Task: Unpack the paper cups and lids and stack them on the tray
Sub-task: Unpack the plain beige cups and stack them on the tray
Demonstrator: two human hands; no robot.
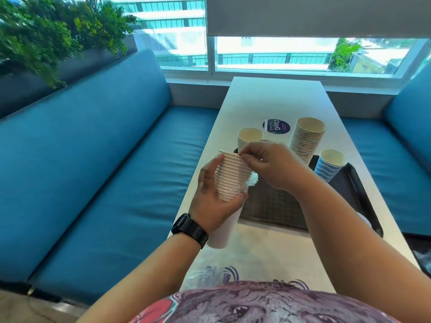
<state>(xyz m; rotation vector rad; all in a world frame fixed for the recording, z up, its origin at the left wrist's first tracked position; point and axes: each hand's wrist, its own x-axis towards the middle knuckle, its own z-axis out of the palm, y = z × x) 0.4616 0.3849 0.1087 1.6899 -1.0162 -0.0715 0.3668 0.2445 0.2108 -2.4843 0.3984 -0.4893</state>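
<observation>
While left hand (211, 197) clasps cup stack (233, 176), right hand (268, 164) pinches rim; sticker (276, 127) reads "ClayG".

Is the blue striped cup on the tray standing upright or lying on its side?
Upright. The blue striped cup stands on the black tray with its open mouth facing up, showing a pale, empty inside.

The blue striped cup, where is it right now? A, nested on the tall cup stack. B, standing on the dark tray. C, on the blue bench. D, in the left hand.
B: the blue striped cup stands alone on the dark tray, right of the tall cup stack.
</observation>
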